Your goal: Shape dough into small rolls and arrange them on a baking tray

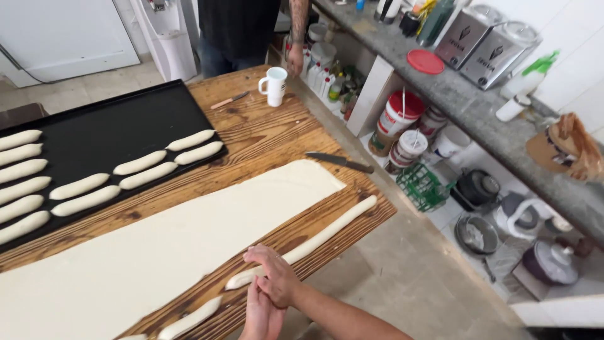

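My right hand (275,278) and my left hand (259,313) are pressed together at the near edge of the wooden table (264,135). The right hand's fingers are curled over the left hand's fingertips. They hover over the near end of a long rolled dough rope (327,230) that runs along the table's edge. I cannot tell whether either hand touches it. A shorter dough piece (189,318) lies just left of my hands. A wide flat dough sheet (157,249) covers the table's middle.
A black baking tray (119,123) at the far left holds several shaped dough sticks (141,162). A white mug (275,85), a small wooden-handled tool (229,99) and a long knife (340,162) lie on the table. Another person (242,28) stands at the far end. Shelves with buckets and pots line the right.
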